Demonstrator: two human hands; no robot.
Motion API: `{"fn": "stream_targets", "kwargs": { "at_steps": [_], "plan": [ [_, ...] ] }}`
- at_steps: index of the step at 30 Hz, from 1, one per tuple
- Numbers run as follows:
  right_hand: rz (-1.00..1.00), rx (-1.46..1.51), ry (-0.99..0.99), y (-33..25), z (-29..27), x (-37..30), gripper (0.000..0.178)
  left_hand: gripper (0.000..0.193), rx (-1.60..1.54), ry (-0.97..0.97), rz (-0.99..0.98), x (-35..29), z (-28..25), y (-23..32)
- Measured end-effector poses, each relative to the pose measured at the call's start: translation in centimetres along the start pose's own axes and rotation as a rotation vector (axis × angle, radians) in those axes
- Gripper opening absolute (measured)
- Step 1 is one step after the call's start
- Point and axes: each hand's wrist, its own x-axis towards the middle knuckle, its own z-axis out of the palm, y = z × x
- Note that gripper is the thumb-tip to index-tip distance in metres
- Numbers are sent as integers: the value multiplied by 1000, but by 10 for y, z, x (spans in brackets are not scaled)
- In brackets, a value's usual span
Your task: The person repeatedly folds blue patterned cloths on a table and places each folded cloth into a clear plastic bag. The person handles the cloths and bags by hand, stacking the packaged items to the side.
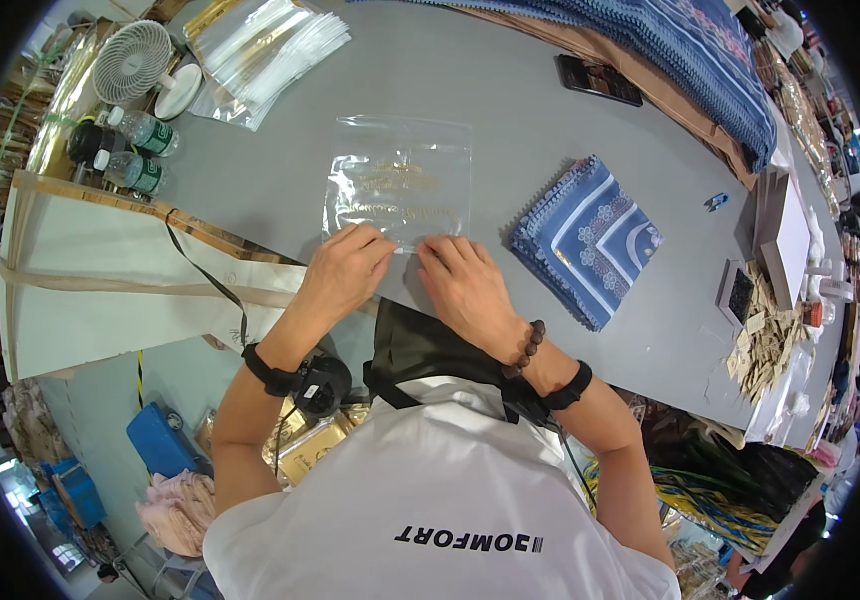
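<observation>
A clear plastic bag (400, 165) with gold print lies flat on the grey table in front of me. My left hand (350, 262) pinches its near edge at the left corner, fingers curled together. At the same edge, farther right, my right hand (465, 282) also has its fingers pressed on the plastic. A short gap separates the two hands. To the right of the bag rests a folded blue patterned cloth (590, 240) with a scalloped edge and white lines; neither hand touches it.
Stacked clear bags (270, 55), a small white fan (135, 62) and water bottles (135, 172) stand at the far left. Blue cloths (650, 60) are piled far right, near a black phone (600, 80). Paper tags (768, 345) and a grey box (780, 235) sit at right.
</observation>
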Motion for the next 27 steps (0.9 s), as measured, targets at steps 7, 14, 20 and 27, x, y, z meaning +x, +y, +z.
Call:
{"fn": "stream_targets", "kwargs": {
  "at_steps": [7,14,20,27],
  "plan": [
    [-30,-4,63,0,3,2,33,21,-23,44,8,3,16,9],
    [-40,-44,59,9,-1,-7,24,22,155,127,-40,-15,-22,-31],
    [-107,-137,3,-11,24,39,16,17,188,-67,49,-14,-18,-30],
    [84,-163,-65,28,-8,55,26,19,86,-78,-258,-8,-12,-28]
  ]
}}
